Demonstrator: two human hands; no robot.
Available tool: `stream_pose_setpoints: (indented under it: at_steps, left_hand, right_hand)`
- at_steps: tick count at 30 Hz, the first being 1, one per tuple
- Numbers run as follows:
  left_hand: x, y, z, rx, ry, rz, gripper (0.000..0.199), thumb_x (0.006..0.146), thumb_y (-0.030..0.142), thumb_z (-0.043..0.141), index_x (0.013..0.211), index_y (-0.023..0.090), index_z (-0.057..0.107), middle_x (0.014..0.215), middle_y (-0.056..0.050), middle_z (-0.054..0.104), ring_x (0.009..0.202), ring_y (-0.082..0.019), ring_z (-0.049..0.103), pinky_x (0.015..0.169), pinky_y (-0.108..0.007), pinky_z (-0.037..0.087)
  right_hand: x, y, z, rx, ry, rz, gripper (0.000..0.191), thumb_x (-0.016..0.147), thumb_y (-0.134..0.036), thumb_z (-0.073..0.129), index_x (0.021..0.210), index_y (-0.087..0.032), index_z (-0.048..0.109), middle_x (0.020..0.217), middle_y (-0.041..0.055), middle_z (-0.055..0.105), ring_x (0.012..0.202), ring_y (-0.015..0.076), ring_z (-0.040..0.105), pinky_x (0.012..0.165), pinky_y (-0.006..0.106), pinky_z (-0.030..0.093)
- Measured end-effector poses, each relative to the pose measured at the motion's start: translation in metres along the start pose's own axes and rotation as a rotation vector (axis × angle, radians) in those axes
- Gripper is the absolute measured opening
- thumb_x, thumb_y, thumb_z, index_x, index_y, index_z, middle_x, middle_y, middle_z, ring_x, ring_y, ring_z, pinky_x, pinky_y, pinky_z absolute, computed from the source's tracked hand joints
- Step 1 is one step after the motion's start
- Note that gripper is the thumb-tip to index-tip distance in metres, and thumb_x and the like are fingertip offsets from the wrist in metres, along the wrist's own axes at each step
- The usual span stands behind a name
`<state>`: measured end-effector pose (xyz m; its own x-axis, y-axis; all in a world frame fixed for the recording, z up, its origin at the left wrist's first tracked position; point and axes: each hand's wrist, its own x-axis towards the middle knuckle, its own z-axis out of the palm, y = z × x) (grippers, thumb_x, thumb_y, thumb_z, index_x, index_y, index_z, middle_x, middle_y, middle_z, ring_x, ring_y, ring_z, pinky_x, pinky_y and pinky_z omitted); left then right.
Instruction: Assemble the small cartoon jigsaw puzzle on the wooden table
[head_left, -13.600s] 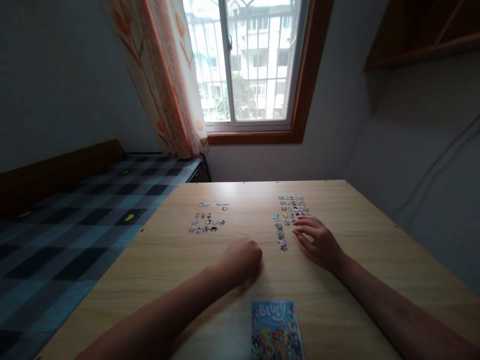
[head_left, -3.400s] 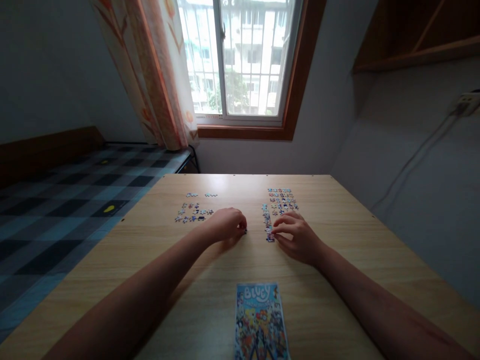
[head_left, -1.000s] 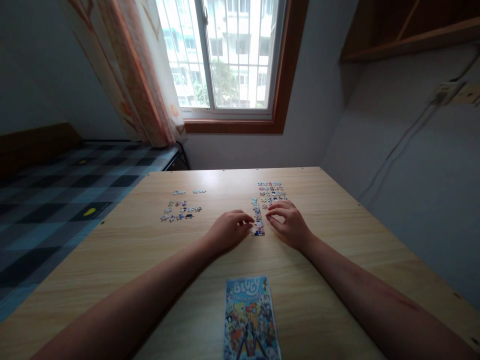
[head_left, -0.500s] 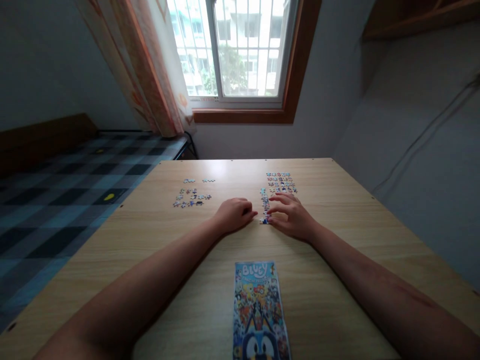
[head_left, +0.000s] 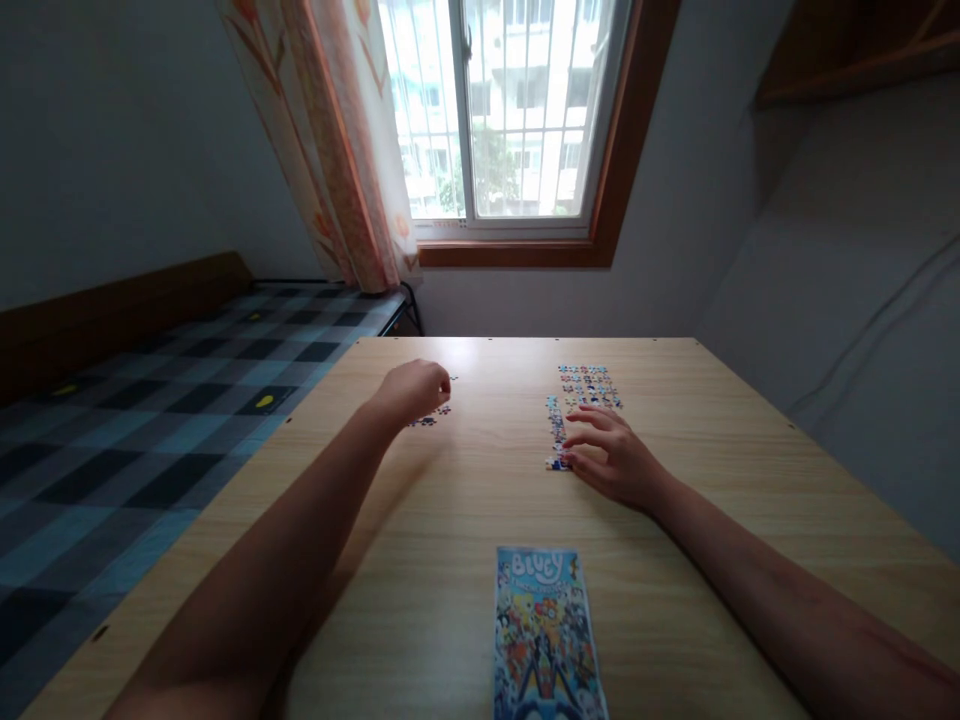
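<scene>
Table: the wooden table (head_left: 480, 520) fills the middle; clock positions are read from its centre, with 12 at the far edge.
Bed: the bed (head_left: 172, 470), with a checked cover, lies beyond the table's edge at 9 o'clock.
Window: the window (head_left: 525, 130) is at 12, past the far edge.
Curtain: the curtain (head_left: 337, 150) hangs at 11, beside the window.
Shelf: the shelf (head_left: 855, 65) is high on the wall toward 2.
Picture: the "Bluey" picture (head_left: 546, 635) lies face up at 6.
Right hand: the right hand (head_left: 615, 460) is at 1, fingers parted and clenching nothing, thumb and fingertip at the strip's near end.
Left hand: the left hand (head_left: 412, 388) is at 11 with curled fingers, over the loose pieces; whether it grasps one cannot be told.
Rows: the puzzle rows (head_left: 589, 381) lie at 1, partly behind the right hand.
Strip: the puzzle strip (head_left: 556, 425) runs toward 6 just beside the rows, a dark blue patch at its near end.
Loose: the loose pieces (head_left: 428, 421) are at 11, mostly hidden.
</scene>
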<state>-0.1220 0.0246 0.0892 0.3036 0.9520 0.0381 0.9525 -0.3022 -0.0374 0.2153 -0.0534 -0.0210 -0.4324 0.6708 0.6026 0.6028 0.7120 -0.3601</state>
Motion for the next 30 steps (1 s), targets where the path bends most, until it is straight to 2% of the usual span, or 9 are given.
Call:
stream_pose_setpoints:
  at_steps: [3,5,12,19,24,27,30]
  left_hand:
    - [-0.001,-0.023,-0.001,0.07,-0.199,-0.097,0.017,0.068,0.023,0.073,0.084,0.024,0.08,0.09,-0.008,0.078,0.073,-0.018,0.064,0.064,-0.025,0.042]
    - [-0.002,-0.028,0.002,0.099,-0.262,-0.098,0.021,0.063,0.023,0.076,0.084,0.024,0.081,0.09,-0.009,0.078,0.073,-0.019,0.064,0.063,-0.025,0.042]
    - [-0.001,-0.018,0.008,0.129,-0.28,-0.086,0.019,0.068,0.026,0.074,0.085,0.023,0.081,0.085,-0.01,0.077,0.075,-0.021,0.065,0.066,-0.026,0.044]
    - [-0.004,-0.006,0.007,0.166,-0.247,-0.099,0.015,0.07,0.025,0.075,0.083,0.02,0.079,0.091,-0.014,0.076,0.084,-0.025,0.067,0.072,-0.029,0.048]
    - [-0.007,0.012,0.009,0.105,-0.245,-0.009,0.013,0.073,0.03,0.075,0.078,0.018,0.077,0.083,-0.011,0.074,0.076,-0.022,0.065,0.07,-0.029,0.047]
    - [-0.01,0.031,0.012,0.04,-0.254,0.039,0.023,0.077,0.04,0.072,0.072,0.018,0.076,0.074,-0.009,0.072,0.067,-0.019,0.061,0.065,-0.028,0.045]
    - [-0.012,0.043,0.012,-0.062,-0.333,0.129,0.033,0.085,0.045,0.062,0.07,0.019,0.076,0.066,-0.007,0.071,0.057,-0.016,0.056,0.059,-0.027,0.041]
  right_hand:
    - [0.001,-0.001,0.0,0.006,0.006,0.002,0.006,0.088,-0.03,0.072,0.092,-0.028,0.076,0.123,0.0073,0.069,0.127,0.0307,0.056,0.11,0.06,0.041]
    - [0.001,-0.001,0.0,0.008,0.005,0.007,0.005,0.089,-0.029,0.072,0.091,-0.028,0.076,0.123,0.0068,0.069,0.127,0.0305,0.056,0.11,0.06,0.042]
    - [0.001,-0.002,0.0,0.041,0.028,-0.001,0.009,0.09,-0.026,0.068,0.091,-0.026,0.077,0.123,0.009,0.069,0.125,0.0308,0.057,0.11,0.059,0.042]
    - [0.002,-0.003,-0.001,0.044,0.041,0.005,0.009,0.091,-0.026,0.068,0.09,-0.026,0.077,0.122,0.009,0.069,0.124,0.0302,0.059,0.109,0.058,0.044]
    - [0.003,-0.004,-0.001,0.025,0.043,0.003,0.01,0.091,-0.026,0.067,0.088,-0.025,0.076,0.123,0.0099,0.069,0.124,0.031,0.059,0.109,0.06,0.043]
    - [0.003,-0.004,0.0,0.018,0.042,0.015,0.011,0.092,-0.024,0.065,0.088,-0.025,0.076,0.122,0.0098,0.069,0.124,0.0311,0.058,0.109,0.06,0.044]
    - [0.003,-0.004,0.0,0.016,0.053,0.028,0.012,0.092,-0.024,0.065,0.086,-0.025,0.075,0.122,0.0096,0.07,0.123,0.0307,0.059,0.108,0.058,0.045]
